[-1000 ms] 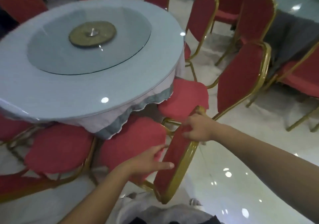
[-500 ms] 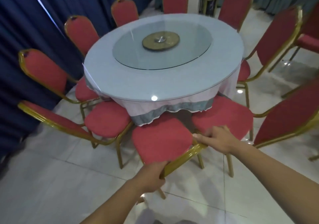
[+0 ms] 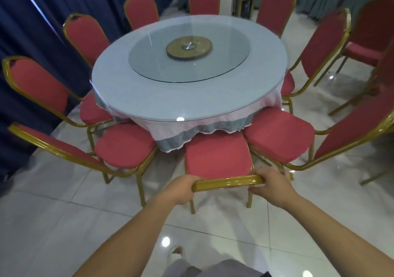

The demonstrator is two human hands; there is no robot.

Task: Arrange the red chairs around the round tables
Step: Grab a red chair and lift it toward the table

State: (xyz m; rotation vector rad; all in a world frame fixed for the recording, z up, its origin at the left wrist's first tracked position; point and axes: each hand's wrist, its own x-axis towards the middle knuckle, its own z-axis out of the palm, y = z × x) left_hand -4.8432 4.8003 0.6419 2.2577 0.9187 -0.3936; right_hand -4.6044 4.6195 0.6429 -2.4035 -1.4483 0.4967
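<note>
Chair [image 3: 216, 157]: top rail gripped by left hand [image 3: 183, 188] and right hand [image 3: 271, 186]; seat ahead, tucked to counter [image 3: 191, 106]. Circle looks nearly complete; loose chairs [image 3: 366, 35] beyond right hand probably remain.

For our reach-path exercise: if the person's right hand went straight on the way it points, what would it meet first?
The right hand grips the gold metal back rail of the nearest red chair. Past that, it would likely meet the chair's red padded seat, though depth is unclear.
</note>
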